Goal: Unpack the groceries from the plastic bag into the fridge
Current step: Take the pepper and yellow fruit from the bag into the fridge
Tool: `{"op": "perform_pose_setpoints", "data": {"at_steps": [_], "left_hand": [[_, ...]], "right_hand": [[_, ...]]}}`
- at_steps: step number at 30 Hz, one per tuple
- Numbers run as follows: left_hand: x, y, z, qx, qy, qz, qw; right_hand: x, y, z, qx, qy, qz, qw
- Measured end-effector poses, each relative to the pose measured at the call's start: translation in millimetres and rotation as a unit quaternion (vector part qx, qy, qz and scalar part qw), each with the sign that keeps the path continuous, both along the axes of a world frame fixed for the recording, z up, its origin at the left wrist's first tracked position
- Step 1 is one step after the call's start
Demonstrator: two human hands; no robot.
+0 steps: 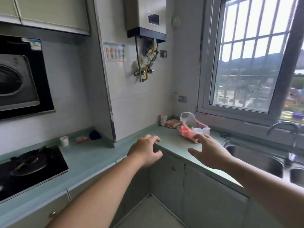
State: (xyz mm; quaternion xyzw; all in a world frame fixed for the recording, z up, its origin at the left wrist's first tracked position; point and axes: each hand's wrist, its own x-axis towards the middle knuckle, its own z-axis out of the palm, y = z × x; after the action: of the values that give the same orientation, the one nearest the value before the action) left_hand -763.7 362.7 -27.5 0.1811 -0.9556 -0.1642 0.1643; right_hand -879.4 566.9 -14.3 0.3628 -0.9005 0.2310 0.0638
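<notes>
Neither hand is holding anything right now. The right hand (209, 152) is reaching out with a wide, spread grip, fingertips (199, 137) just short of or maybe brushing the near edge of the bag (194, 129), hard to tell which. The left hand (146, 150) is hovering over the tabletop (92, 160) edge, fingers loosely curled around nothing, thumb sticking out. Both arms are stretching forward from the bottom corners, palms facing down.

The bag is sitting on the tabletop in the corner under the window (246, 63), beside the sink (256, 158). It's looking full, red and white plastic with the top gaping open and something green showing inside. No fridge is showing anywhere in view, so the job looks like it's barely getting going: nothing's unpacked, everything's left to do.
</notes>
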Motion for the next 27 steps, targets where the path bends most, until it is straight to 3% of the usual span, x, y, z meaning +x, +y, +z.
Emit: {"op": "perform_pose_setpoints", "data": {"at_steps": [9, 17, 27], "left_hand": [[-140.0, -96.3, -8.3, 0.010, -0.013, -0.070, 0.997], [-262.7, -123.1, -24.8, 0.029, -0.025, -0.115, 0.993], [-402.7, -147.1, -30.9, 0.044, -0.042, -0.098, 0.993]], "right_hand": [[-97.2, -90.4, 1.2, 0.009, -0.008, -0.065, 0.998], [-199.8, -102.0, -16.8, 0.000, -0.027, -0.115, 0.993], [-362.8, -126.6, -46.5, -0.031, -0.078, -0.111, 0.990]]}}
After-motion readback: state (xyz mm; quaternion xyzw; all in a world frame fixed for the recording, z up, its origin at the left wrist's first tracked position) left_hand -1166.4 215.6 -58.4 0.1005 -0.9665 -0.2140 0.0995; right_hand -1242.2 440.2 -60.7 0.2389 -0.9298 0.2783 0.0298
